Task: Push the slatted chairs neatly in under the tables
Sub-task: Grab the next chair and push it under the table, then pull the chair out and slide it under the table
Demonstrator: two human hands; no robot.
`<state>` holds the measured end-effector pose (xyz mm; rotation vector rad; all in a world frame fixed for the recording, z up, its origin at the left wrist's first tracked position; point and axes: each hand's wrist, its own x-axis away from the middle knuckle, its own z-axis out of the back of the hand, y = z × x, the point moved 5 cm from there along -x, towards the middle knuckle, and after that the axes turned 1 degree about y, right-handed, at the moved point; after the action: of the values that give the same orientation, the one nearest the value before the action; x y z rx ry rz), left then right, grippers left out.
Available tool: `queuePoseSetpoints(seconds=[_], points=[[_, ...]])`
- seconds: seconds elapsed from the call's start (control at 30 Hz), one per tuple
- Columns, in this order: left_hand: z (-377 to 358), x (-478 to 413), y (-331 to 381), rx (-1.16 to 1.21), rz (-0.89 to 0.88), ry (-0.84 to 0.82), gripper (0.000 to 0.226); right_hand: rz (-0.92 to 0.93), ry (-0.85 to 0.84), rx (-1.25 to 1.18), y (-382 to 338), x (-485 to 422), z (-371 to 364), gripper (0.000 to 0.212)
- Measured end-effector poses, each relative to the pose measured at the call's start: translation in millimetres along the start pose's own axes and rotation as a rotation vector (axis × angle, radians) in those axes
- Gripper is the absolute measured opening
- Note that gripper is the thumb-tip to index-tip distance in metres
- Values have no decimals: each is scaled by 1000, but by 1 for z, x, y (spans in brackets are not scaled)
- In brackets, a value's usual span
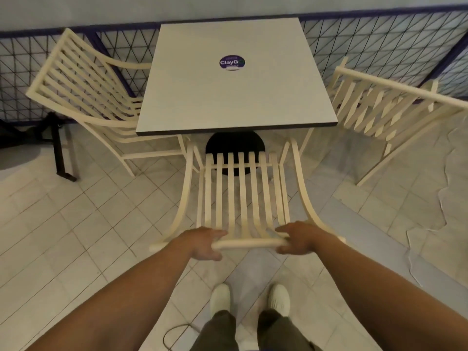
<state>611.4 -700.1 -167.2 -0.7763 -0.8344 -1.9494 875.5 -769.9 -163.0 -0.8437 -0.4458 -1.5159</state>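
Gripping the top rail, left hand [205, 243] and right hand [296, 239] each curled round the near slatted chair [243, 193], whose seat front barely met the table [235, 97] at its near edge; left-edge chair [83, 79] was partly under, right-edge chair [379, 105] apparently stood angled out, both awaiting pushing

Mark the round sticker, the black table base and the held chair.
round sticker [232, 62], head view, its middle
black table base [235, 143], head view, bare top edge
held chair [249, 243], head view, middle of top rail
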Motion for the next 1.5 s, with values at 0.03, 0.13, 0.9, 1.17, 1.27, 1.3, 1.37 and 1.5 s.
queuePoseSetpoints(seconds=[0.03, 0.13, 0.9, 1.17, 1.27, 1.3, 1.37, 1.5], points=[[2, 3, 3, -12, -2, 7, 83, 4, -1, 2, -3, 2, 0, 82], [6, 7, 9, -33, -4, 14, 83, 12, -6, -3, -12, 10, 1, 80], [46, -15, 140, -506, -305, -37, 85, -223, 486, -461, 42, 99, -42, 67], [45, -27, 255, -553, -477, -43, 82, -366, 502, -559, 110, 144, -65, 70], [39, -36, 302, -549, -504, -30, 83, -396, 487, -582, 146, 165, -72, 70], [36, -39, 318, -544, -511, -28, 83, -405, 480, -584, 158, 172, -75, 70], [28, -44, 350, -522, -519, -29, 81, -420, 470, -579, 185, 184, -80, 70], [13, -55, 400, -499, -520, -33, 72, -418, 403, -585, 232, 202, -88, 69]])
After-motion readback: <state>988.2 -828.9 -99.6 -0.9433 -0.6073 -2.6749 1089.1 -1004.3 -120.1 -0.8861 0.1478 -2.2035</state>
